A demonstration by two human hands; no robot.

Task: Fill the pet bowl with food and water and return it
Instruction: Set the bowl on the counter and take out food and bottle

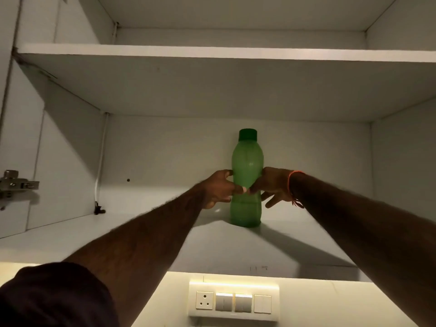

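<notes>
At the frame's centre we are seeing a tall green translucent plastic bottle (246,180) standing upright on the white cabinet shelf (141,232); the left hand (218,190) and right hand (274,187) are gripping its waist from either side.

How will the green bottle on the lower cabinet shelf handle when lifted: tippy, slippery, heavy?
The green bottle is tall on a narrow base, so a sideways nudge could probably tip it. Its smooth plastic may be slippery, though the waist gripped by the left hand and right hand should help. Fill level is unclear; weight uncertain.
</notes>
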